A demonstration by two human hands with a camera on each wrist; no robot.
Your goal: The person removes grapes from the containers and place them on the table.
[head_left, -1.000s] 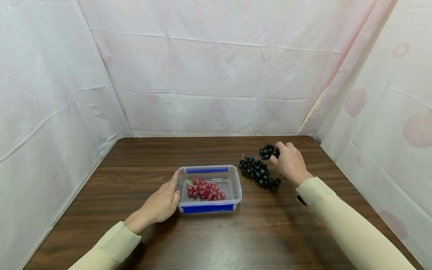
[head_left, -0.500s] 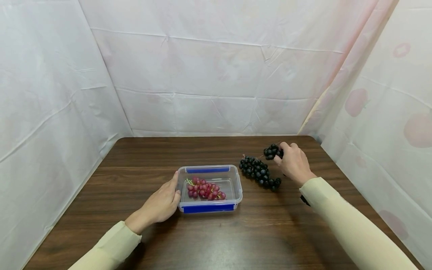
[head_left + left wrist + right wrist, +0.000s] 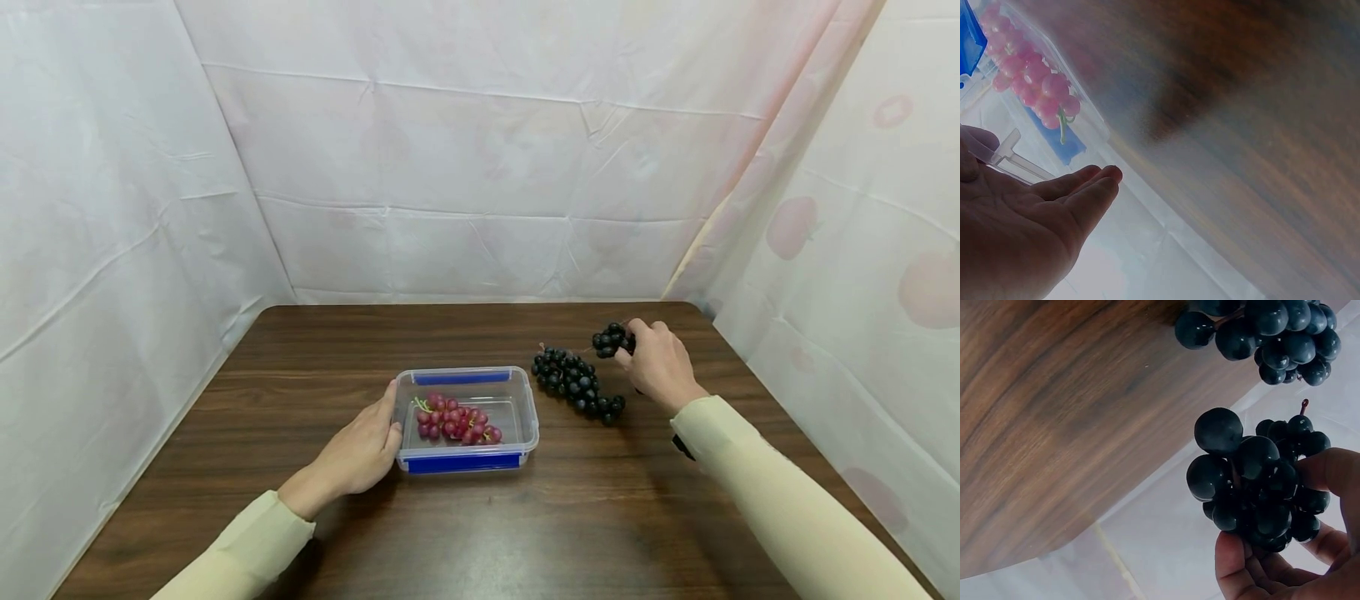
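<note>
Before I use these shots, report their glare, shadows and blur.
Head view: pale glare on the near tabletop, a dark shadow beside the left sleeve; left wrist view: hazy, wood grain smeared, red grapes washed pink, left hand dim against a bright backdrop; right wrist view: held black grapes fairly crisp, with small highlights.

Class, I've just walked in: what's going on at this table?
A person's right hand holds a small bunch of black grapes. A second black bunch lies on the table, to the right of an open clear container. The left hand touches the container's left side; red grapes lie inside.
</note>
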